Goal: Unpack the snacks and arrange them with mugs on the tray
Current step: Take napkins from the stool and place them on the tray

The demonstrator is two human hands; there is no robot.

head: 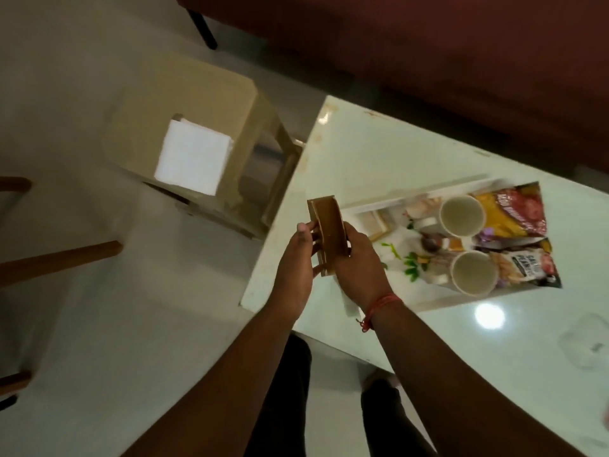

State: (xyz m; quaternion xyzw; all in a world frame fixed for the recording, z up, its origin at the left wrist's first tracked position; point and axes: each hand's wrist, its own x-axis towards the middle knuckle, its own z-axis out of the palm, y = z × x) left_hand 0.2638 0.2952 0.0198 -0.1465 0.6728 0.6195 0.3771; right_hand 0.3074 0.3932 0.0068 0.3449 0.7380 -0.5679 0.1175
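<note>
Holding: both hands grip a flattened brown box [328, 237] between them, above the near-left corner of the counter [379, 153].
Left hand [295, 262]: fingers curled onto the box's left face, thumb tip up near its top edge.
Right hand [357, 258]: wrapped round the box's right side, fingers hidden behind it; a red thread [379, 308] circles the wrist.
Box: upright, tilted slightly left, open top end showing a narrow hollow.
Tray [425, 192]: white, lying on the counter just right of the hands, its floor printed with flowers and leaves.
Mugs: two pale ones standing in the tray, mouths up; far mug [461, 215], near mug [474, 273], close together but apart.
Snacks: two packets at the tray's right end, one yellow and red [514, 212], one with a dark label [527, 268]; both lie flat, partly behind the mugs.
Small box [474, 224]: blurred, at the tray's left end; contents cannot be told.
Stool [211, 103]: beige, on the floor left of the counter, a white square [192, 161] lying on its seat.
Focus: soft overall; packet lettering mostly unreadable.
</note>
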